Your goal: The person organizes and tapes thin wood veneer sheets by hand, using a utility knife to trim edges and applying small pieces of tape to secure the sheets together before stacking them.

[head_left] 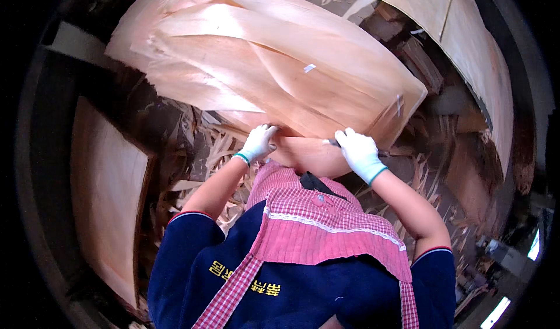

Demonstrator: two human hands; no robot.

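Observation:
A large pale wooden veneer sheet stack [274, 78] with wavy, torn edges lies in front of me. My left hand [258, 143], in a white glove with a green cuff, has its fingers curled on the near edge of a veneer sheet [309, 157] close to my pink checked apron [326, 212]. My right hand [357, 154], gloved the same way, is closed on a small dark tool [335, 142] at that edge, right of the left hand. The tool's exact shape is partly hidden by my fingers.
Another veneer stack [108, 195] stands at the left, and long curved sheets [466, 67] lie at the upper right. Torn strips and scraps [219, 151] litter the floor around and beneath the middle sheets. Dark rims and small bright lights show at the lower right.

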